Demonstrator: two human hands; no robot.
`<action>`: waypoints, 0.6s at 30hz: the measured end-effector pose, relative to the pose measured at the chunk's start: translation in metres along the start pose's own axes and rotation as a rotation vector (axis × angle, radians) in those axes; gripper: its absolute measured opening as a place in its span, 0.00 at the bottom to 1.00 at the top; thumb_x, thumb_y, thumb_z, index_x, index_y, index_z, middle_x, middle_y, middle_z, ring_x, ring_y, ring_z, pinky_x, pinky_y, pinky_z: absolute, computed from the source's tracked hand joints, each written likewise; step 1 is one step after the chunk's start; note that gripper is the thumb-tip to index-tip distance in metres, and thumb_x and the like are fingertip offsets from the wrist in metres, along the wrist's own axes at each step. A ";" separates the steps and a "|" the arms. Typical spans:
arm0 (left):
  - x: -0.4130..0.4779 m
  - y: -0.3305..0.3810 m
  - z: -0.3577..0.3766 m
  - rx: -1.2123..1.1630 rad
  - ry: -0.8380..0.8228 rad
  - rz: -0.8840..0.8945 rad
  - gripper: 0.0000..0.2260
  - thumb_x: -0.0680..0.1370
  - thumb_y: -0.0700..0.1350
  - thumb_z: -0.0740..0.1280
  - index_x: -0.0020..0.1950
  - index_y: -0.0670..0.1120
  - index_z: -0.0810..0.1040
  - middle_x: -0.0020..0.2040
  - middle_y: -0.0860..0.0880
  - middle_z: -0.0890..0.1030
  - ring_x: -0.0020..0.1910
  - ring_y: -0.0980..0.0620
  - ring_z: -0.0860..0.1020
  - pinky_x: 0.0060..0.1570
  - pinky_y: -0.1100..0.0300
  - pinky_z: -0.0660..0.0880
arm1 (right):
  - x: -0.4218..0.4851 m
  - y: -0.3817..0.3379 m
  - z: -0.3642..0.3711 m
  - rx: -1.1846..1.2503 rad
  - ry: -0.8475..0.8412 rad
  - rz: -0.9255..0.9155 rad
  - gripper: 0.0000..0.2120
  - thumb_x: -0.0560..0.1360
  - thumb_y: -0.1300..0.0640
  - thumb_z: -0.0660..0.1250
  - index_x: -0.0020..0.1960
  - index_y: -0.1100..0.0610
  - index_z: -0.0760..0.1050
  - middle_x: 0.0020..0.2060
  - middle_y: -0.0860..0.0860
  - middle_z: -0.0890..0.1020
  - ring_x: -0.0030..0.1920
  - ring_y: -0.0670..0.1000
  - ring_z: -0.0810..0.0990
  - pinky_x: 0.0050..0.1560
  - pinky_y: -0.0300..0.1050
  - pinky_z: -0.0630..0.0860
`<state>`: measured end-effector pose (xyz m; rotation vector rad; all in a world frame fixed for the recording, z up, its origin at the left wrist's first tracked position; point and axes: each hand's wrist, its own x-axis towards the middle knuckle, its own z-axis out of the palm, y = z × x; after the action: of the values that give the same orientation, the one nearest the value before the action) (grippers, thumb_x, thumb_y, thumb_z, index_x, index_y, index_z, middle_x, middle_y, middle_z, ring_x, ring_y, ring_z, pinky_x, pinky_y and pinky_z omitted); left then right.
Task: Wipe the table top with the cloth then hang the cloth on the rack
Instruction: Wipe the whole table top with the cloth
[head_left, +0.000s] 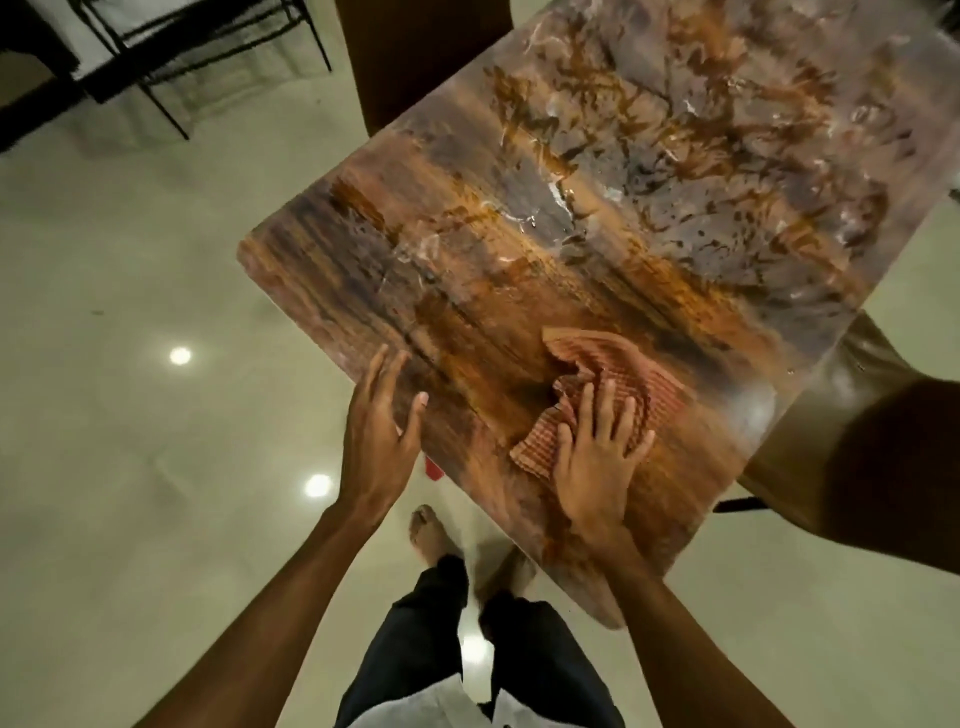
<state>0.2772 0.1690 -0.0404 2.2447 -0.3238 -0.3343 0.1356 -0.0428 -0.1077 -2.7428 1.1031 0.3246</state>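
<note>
Right hand presses crumpled cloth onto table top.

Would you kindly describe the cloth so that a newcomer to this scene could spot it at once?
Start at the brown marbled table top that fills the upper right of the view. Near its closest edge, under the flat right hand, lies the cloth. It is the only crumpled, reddish striped thing on that surface.
</note>
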 end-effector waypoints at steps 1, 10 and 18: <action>-0.003 0.000 0.002 0.004 -0.019 0.013 0.24 0.83 0.49 0.64 0.78 0.45 0.67 0.80 0.46 0.64 0.79 0.49 0.63 0.75 0.44 0.66 | -0.006 -0.016 0.000 0.025 0.000 0.052 0.32 0.84 0.42 0.40 0.85 0.52 0.49 0.85 0.55 0.49 0.83 0.65 0.50 0.77 0.77 0.50; -0.037 0.008 0.008 0.100 -0.133 0.180 0.24 0.83 0.48 0.64 0.78 0.44 0.67 0.80 0.45 0.64 0.79 0.46 0.63 0.74 0.44 0.67 | -0.072 -0.020 0.033 0.065 0.025 -0.146 0.31 0.84 0.41 0.42 0.85 0.49 0.52 0.85 0.51 0.54 0.84 0.58 0.51 0.79 0.73 0.50; -0.043 0.013 0.008 0.132 -0.225 0.286 0.24 0.84 0.49 0.64 0.78 0.45 0.66 0.80 0.47 0.63 0.79 0.48 0.62 0.74 0.43 0.66 | -0.103 -0.018 0.037 0.164 0.071 0.156 0.29 0.86 0.43 0.46 0.85 0.48 0.50 0.85 0.56 0.51 0.84 0.64 0.50 0.78 0.75 0.47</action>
<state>0.2326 0.1701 -0.0300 2.2523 -0.7974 -0.4230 0.0706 0.0469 -0.1152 -2.5499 1.3040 0.1494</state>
